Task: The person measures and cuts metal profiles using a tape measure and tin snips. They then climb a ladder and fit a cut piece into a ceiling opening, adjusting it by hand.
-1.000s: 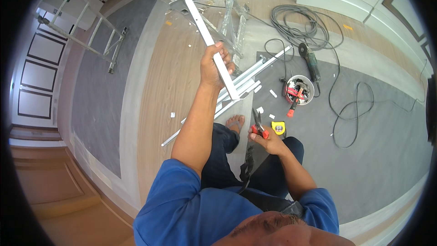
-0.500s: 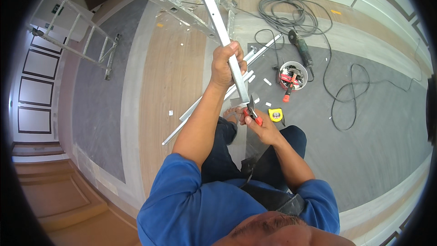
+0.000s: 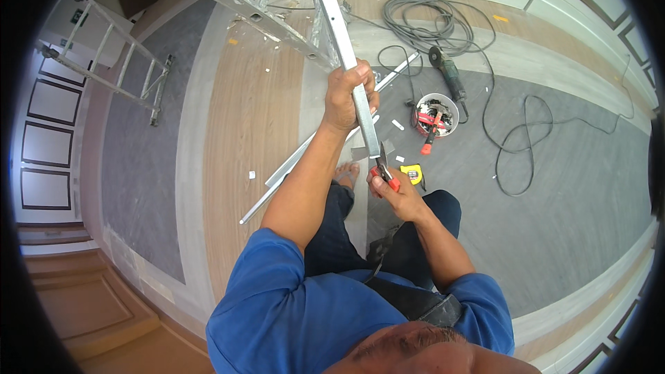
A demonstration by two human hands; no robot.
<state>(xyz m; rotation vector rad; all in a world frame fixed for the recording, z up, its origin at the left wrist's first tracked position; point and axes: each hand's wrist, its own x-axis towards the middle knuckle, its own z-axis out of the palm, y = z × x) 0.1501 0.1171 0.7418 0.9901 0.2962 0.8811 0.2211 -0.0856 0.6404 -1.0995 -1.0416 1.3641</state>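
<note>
My left hand (image 3: pixel 348 95) is wrapped round a straight silver metal channel (image 3: pixel 334 21), held up at a tilt with its far end toward the ladder. Close to the channel's near end, my right hand (image 3: pixel 396 189) grips red-handled tin snips (image 3: pixel 383 170). The blades meet the lower end of the channel, though whether they bite into it I cannot tell. Beneath my left arm, more metal channels (image 3: pixel 277 183) lie slantwise on the floor. A yellow tape measure (image 3: pixel 413 173) rests just beyond my right hand.
An aluminium ladder (image 3: pixel 228 3) stands at the far left. To the right are a white bucket (image 3: pixel 454 121) of small parts with a red-handled tool on it, an angle grinder (image 3: pixel 449 76) and a coiled grey cable (image 3: pixel 433 24). Small white scraps (image 3: pixel 397 125) dot the floor.
The view has shifted slightly, so the floor things sit a little further left. Both hands keep their holds, and the snips stay at the channel's near end.
</note>
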